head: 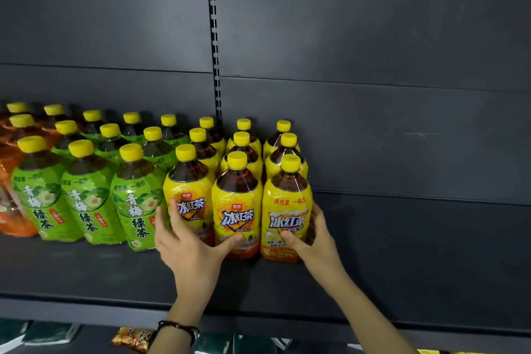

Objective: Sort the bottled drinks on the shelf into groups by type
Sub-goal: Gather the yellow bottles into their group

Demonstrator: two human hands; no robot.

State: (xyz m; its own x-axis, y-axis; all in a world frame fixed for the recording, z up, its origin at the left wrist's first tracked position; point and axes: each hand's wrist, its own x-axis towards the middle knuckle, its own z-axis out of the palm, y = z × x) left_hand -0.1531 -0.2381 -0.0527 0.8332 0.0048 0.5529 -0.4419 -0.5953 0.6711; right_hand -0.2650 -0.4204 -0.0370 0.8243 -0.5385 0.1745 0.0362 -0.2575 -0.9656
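Three rows of yellow-labelled iced tea bottles stand at the middle of the dark shelf. Their front row is a left bottle, a middle bottle and a right bottle. My left hand wraps the left front bottle, fingers on its left side and thumb against the middle bottle's base. My right hand grips the right front bottle low down, thumb on the label and fingers round its right side. Green-labelled tea bottles stand in rows just to the left, touching the yellow group.
Orange-labelled bottles fill the far left edge. A slotted upright runs down the back panel behind the bottles. The shelf right of the yellow bottles is bare. Snack packets lie on a lower shelf under the front lip.
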